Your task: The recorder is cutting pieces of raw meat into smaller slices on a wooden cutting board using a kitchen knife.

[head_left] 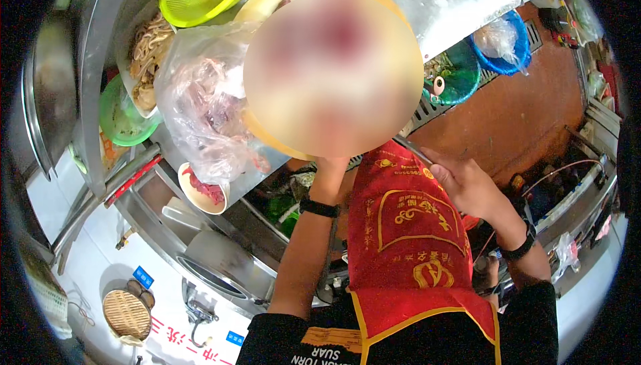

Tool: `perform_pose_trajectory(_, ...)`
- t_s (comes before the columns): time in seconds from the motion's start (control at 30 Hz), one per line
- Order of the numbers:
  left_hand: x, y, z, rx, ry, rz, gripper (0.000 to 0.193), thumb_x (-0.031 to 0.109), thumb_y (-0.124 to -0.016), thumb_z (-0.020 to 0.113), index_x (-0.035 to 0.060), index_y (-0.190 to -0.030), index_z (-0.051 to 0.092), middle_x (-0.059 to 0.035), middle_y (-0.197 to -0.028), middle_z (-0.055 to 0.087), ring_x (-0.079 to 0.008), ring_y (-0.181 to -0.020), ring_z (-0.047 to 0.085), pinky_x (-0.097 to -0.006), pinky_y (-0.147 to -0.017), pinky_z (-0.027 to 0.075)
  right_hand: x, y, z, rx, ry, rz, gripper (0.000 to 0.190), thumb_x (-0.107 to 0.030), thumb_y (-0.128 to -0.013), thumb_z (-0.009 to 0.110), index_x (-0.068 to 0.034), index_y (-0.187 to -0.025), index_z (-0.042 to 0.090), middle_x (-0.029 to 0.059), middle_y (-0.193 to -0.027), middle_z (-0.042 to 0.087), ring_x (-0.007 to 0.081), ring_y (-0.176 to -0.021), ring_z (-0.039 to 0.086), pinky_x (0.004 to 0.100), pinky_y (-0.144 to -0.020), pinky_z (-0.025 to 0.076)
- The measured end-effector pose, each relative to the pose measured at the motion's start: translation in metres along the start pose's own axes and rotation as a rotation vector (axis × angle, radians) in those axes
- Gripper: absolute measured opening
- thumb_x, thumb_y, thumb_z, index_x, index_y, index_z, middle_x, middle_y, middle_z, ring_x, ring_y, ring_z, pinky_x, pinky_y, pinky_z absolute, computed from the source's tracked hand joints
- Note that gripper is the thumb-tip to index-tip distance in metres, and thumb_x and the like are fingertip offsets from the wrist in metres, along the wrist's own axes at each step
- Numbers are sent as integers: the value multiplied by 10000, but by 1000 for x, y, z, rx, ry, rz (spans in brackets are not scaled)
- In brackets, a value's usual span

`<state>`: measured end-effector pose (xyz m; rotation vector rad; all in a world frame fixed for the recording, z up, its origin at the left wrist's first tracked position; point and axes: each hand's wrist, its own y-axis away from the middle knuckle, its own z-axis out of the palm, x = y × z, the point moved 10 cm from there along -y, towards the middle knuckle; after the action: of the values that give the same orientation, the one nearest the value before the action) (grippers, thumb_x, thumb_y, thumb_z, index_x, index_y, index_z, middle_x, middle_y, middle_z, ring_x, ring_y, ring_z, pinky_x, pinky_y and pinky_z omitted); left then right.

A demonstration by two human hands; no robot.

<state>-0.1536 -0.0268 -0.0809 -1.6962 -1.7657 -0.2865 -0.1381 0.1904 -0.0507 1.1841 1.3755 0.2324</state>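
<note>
A blurred patch hides the middle of a round yellow chopping board (273,137) and whatever lies on it. My left hand (333,160) reaches over the near edge of the board; its fingers are lost in the blur. At the right, in front of the red apron (410,214), my right hand (463,184) is closed around a knife (408,145), seen edge-on, its far end running into the blur. Left of the board lies a clear plastic bag (200,99) with pale and reddish raw meat inside. A small bowl (220,204) of red meat stands below the bag.
A yellow-green plastic basket (175,7) sits beyond the bag, near a tray of sliced food (150,49). A green basin (117,114) is at far left. On the right, green (463,82) and blue (523,54) bins stand by a floor drain grate (488,78).
</note>
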Motion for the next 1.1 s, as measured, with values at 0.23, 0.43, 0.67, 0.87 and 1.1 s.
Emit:
perform_pose_trajectory(0.23,-3,0,0,-49,1,-45,195,-16,-729,626,3,-923,615,-135,-1002,529,-336,-925,510,-424,-807,435,-23,-6,4,93,182,-93,394,-275,-962,429,-49,-1279,487,282,-727,570,409,-666,593,449,-641,481)
perform_pose_trajectory(0.43,1,-4,2,-43,1,9,184,-2,-750,638,-4,-934,629,-142,-1039,536,-336,-963,514,-404,-817,449,-35,-58,15,164,33,-252,380,-292,-949,448,-59,-1241,520,277,-769,594,427,-683,595,500,-646,479)
perform_pose_trajectory(0.67,-2,1,-2,-4,6,-3,198,-30,-751,639,13,-938,590,-132,-1022,531,-327,-897,517,-416,-757,447,8,-9,1,43,-94,-73,376,-288,-962,435,-49,-1240,518,284,-876,601,420,-795,612,449,-727,488)
perform_pose_trajectory(0.87,0,1,-1,-2,29,18,188,-16,-760,632,14,-938,581,-143,-1014,516,-334,-906,509,-413,-758,445,-6,-5,5,36,-155,-22,381,-284,-975,410,-38,-1248,508,278,-958,601,418,-880,611,410,-787,481)
perform_pose_trajectory(1.1,1,-1,2,-51,17,-19,161,0,-795,599,-6,-956,591,-162,-1029,517,-344,-945,503,-427,-805,435,-14,1,-13,208,-100,-113,382,-284,-972,412,-39,-1246,514,271,-970,602,422,-874,607,425,-781,482)
